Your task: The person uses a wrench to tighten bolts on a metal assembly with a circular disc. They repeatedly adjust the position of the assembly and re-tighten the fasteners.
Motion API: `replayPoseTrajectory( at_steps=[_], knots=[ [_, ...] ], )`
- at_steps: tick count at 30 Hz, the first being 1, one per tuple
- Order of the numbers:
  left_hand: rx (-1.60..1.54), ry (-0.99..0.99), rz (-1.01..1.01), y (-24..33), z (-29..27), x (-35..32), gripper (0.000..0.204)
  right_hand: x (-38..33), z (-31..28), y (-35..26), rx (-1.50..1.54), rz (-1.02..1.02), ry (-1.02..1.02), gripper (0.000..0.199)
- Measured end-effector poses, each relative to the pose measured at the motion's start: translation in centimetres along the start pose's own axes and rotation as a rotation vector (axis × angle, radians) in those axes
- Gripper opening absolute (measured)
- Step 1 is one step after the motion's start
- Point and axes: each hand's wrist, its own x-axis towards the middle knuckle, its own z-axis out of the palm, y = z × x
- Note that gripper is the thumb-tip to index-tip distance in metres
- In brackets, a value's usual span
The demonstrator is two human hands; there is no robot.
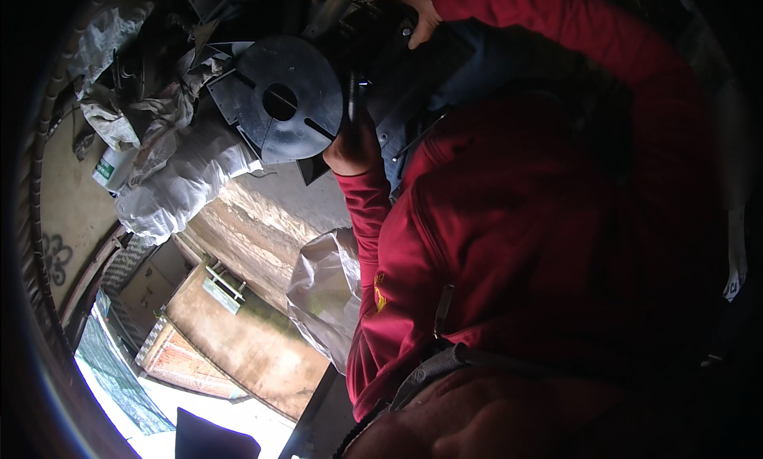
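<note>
My left hand [354, 145], in a red sleeve, is closed around a thin metal tool [352, 93] that points up beside a black round disc [282, 101] with a centre hole and slots. At the top of the view my right hand [407, 6] grips the edge of a dark metal part [369, 30] just above the disc. The disc's right rim is next to my left hand. My red sweatshirt [540, 220] fills the right half of the view and hides what lies below the hands.
Crumpled white sacks [179, 185] and grey rags lie left of the disc, with a white and green bottle [111, 166] beside them. A white plastic bag [326, 292] hangs by my left elbow. A stained wall [262, 228] and rooftops show below.
</note>
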Motion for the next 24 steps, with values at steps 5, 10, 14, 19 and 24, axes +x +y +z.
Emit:
replayPoseTrajectory(
  at_steps=[5,10,14,19,24],
  knots=[
    [-0.060,0.150,0.054,-0.4,3.2,-0.1,0.035,-0.1,-0.5,-0.3,-0.029,0.023,-0.024,0.115],
    [-0.084,0.041,0.123,-1.6,5.1,-2.2,0.039,-0.2,-1.4,-0.9,-0.029,0.033,-0.043,0.114],
    [-0.145,0.171,0.100,-1.4,4.7,-2.6,0.031,-0.7,-1.3,-1.0,-0.021,0.056,-0.035,0.113],
    [-0.267,-0.136,0.055,-3.5,4.0,-4.2,0.026,-0.9,-1.0,-1.0,0.028,0.070,-0.029,0.114],
    [-0.436,-0.338,0.433,-1.0,6.3,-3.0,0.021,-1.1,-1.3,-1.3,-0.002,0.095,-0.029,0.114]
  ],
)
